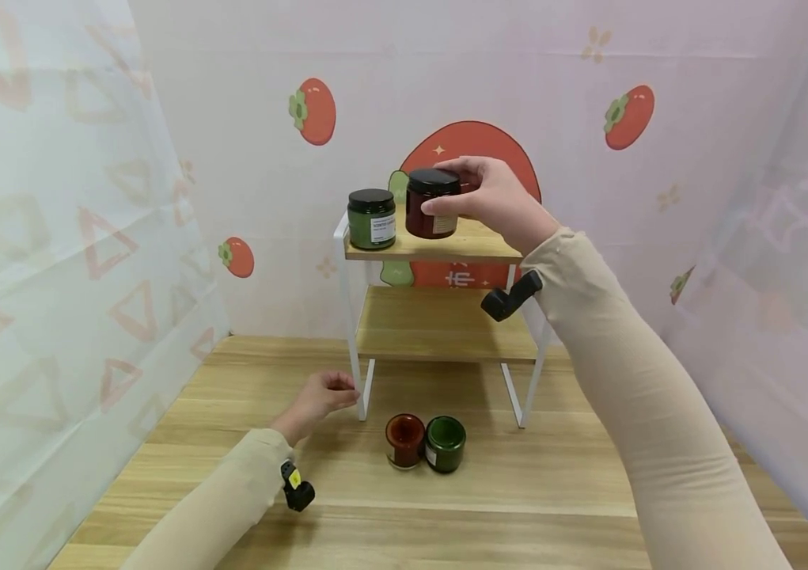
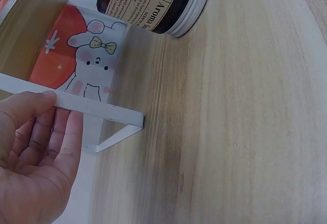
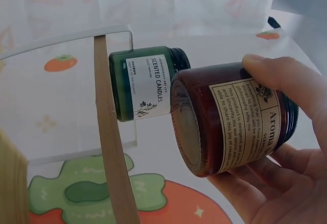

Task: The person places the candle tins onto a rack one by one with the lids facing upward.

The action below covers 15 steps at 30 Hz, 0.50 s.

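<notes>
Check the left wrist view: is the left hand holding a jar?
No, the left hand pinches the white shelf frame between thumb and fingers, and the labelled jar is apart from it.

Head view looks forward and down; nearer wrist views both catch the shelf [image 1: 446,323].

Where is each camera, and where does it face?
Head: on the head, facing forward and down at the shelf; left hand, right hand, sleeves show.
Left wrist: worn there, facing the white leg; left hand shows.
Right wrist: worn there, facing the held red jar; right hand shows.
Head and right wrist share that jar.
</notes>
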Tool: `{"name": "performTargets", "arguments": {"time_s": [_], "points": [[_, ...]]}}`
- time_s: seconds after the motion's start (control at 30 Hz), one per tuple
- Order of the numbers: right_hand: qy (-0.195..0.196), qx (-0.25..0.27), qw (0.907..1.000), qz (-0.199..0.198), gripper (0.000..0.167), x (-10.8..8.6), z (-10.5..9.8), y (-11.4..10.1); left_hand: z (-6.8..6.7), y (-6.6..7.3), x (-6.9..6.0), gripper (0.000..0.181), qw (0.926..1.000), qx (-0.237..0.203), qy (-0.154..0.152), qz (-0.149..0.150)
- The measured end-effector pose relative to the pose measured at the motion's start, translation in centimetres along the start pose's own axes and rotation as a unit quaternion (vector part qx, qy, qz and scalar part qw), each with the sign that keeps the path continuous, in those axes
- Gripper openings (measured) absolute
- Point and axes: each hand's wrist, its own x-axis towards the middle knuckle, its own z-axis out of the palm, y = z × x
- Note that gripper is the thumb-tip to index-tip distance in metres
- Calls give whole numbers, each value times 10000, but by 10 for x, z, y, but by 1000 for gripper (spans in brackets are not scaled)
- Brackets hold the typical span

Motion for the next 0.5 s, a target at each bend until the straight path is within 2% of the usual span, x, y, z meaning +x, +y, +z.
{"name": "performTargets", "arguments": {"time_s": [0.23, 0.5], "points": [[106, -20, 9999, -20, 58, 6, 6, 7, 0, 0, 1, 13, 10000, 29, 52, -28], [113, 67, 9996, 268, 60, 14, 11, 14, -1, -2, 2, 12, 10000, 27, 74, 7]]}}
